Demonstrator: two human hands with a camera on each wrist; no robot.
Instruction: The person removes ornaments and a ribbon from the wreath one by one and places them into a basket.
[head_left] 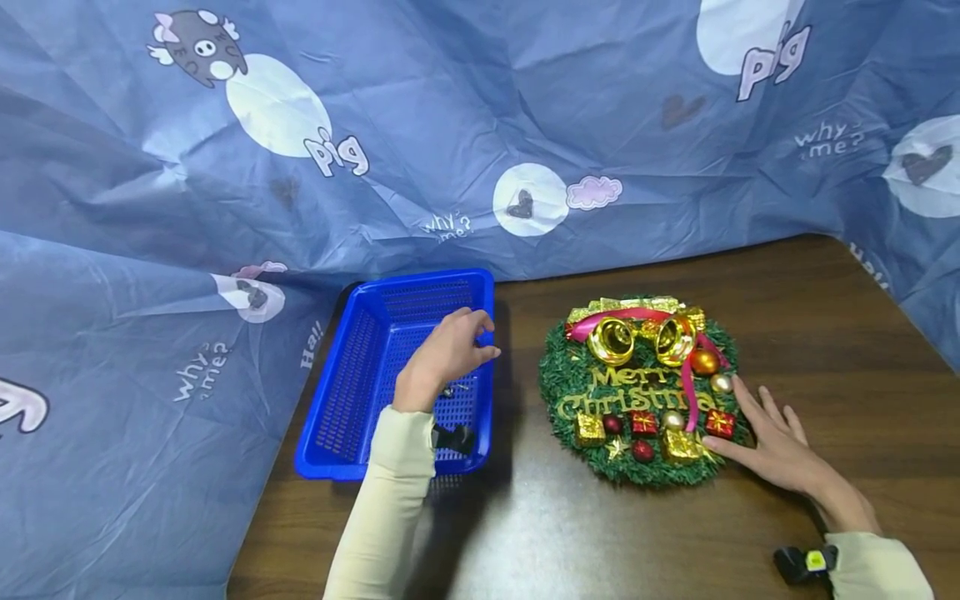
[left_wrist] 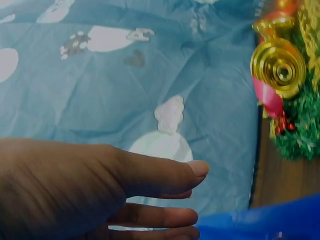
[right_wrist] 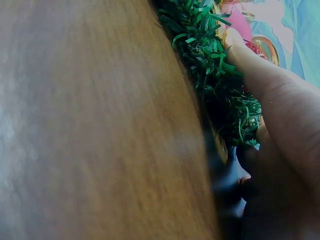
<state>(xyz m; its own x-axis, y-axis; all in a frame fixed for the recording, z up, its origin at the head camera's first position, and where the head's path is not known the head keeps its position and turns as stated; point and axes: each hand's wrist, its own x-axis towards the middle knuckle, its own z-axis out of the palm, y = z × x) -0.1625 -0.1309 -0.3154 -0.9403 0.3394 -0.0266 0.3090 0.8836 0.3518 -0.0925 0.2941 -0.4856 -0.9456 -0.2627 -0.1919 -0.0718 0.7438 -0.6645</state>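
A round green Christmas wreath (head_left: 558, 408) lies on the table, with gold bells (head_left: 613, 342), a pink ribbon, gold "Merry Christmas" lettering, baubles and little gift boxes on it. My right hand (head_left: 780, 450) rests at its right edge, thumb over the lower right decorations and fingers spread along the side. In the right wrist view the thumb lies on the green tinsel (right_wrist: 220, 75). Above the blue plastic basket (head_left: 337, 400) hovers my left hand (head_left: 450, 350), its fingers loosely bent and thumb apart from them. Nothing shows between thumb and fingers in the left wrist view.
Inside the basket, partly behind the left wrist, lies something small (head_left: 452, 390). The brown wooden table (head_left: 555, 533) carries basket and wreath side by side. A blue printed cloth (head_left: 420, 125) hangs behind the table and along its left side.
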